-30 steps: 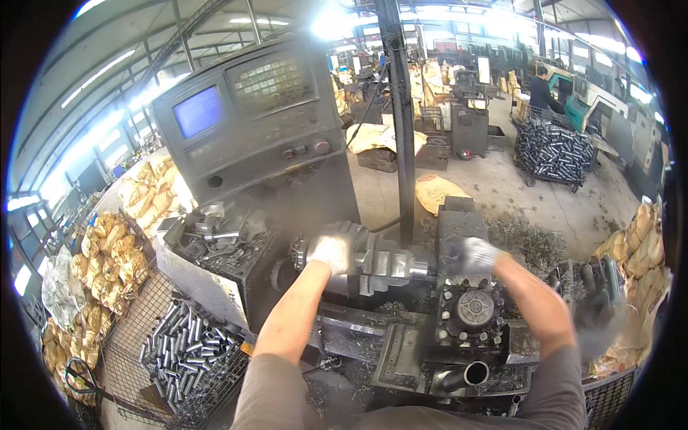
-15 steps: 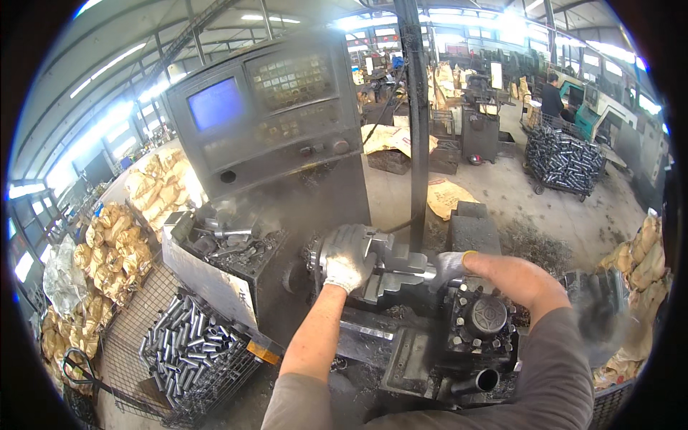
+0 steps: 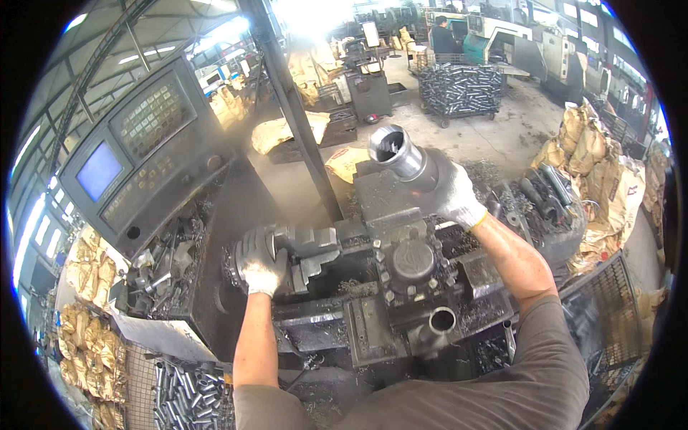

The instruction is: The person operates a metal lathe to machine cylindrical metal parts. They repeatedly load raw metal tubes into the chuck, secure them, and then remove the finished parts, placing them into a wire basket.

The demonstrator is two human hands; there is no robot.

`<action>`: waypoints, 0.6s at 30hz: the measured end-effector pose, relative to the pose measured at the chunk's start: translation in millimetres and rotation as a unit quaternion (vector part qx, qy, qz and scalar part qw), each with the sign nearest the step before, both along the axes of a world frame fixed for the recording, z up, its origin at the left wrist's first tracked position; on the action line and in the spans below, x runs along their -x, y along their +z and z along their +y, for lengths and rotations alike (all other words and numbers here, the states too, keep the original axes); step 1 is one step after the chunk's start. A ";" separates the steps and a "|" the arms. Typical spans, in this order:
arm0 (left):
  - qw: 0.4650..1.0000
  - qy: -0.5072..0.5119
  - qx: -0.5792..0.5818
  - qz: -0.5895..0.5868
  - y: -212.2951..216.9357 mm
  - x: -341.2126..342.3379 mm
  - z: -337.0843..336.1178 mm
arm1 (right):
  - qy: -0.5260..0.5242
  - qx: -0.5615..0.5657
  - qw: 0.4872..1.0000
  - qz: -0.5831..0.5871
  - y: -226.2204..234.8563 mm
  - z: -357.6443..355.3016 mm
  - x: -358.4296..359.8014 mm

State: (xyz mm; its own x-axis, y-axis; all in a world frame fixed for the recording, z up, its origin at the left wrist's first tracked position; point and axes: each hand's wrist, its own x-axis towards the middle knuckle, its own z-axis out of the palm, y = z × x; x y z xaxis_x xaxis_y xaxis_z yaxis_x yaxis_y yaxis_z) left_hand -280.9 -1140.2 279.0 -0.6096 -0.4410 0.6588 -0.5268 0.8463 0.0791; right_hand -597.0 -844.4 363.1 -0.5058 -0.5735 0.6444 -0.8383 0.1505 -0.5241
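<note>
My gloved left hand [image 3: 259,264] is wrapped over the rim of the lathe chuck [image 3: 309,247], whose stepped jaws point right. No workpiece shows between the jaws. Farther right and higher up, my gloved right hand [image 3: 453,192] is closed around a metal tube [image 3: 401,156]. Its shiny, open end tilts up and away to the left; the glove covers the other end. Below that hand sits the lathe's round-topped tool post [image 3: 413,261], with bolts around it. An open pipe-like stub [image 3: 441,319] sticks up in front of the post.
A control panel [image 3: 136,154] with a lit screen stands at left, beside an upright post [image 3: 290,100]. Metal tubes [image 3: 188,394] fill a wire basket at lower left. Loose parts lie on a tray [image 3: 537,208] at right, near brown sacks [image 3: 609,172]. A person [image 3: 443,37] works far back.
My right hand has moved from beside the chuck jaws up and to the right, and now shows a tube in its grip. My left hand stays on the chuck. The view has swung right.
</note>
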 end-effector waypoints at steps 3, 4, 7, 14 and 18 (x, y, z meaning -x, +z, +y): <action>0.984 -0.103 -0.136 0.044 6.0 -23.1 22.4 | 0.057 -0.024 0.995 -0.079 23.7 25.8 -93.8; 0.944 -0.183 -0.256 0.100 17.9 -20.0 59.1 | 0.154 0.005 0.980 -0.123 20.5 37.9 -117.7; 0.688 -0.346 -0.570 0.285 36.5 -22.2 163.5 | 0.241 -0.060 0.932 -0.265 -26.5 56.9 -188.9; 0.784 -0.327 -0.524 -0.051 60.4 -44.5 168.5 | 0.160 -0.161 0.804 -0.549 -116.1 72.2 -300.6; 0.842 -0.241 -0.445 0.187 89.4 25.4 35.6 | 0.148 -0.151 0.821 -0.530 -175.8 79.3 -307.1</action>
State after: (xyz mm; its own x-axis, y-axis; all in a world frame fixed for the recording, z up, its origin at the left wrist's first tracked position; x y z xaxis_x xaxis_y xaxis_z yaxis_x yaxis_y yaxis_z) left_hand -306.2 -1104.5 368.4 -0.6827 -0.6221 0.3833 0.0631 0.4724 0.8791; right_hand -289.9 -765.1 187.3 -0.4993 -0.8254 -0.2633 0.0424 0.2803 -0.9590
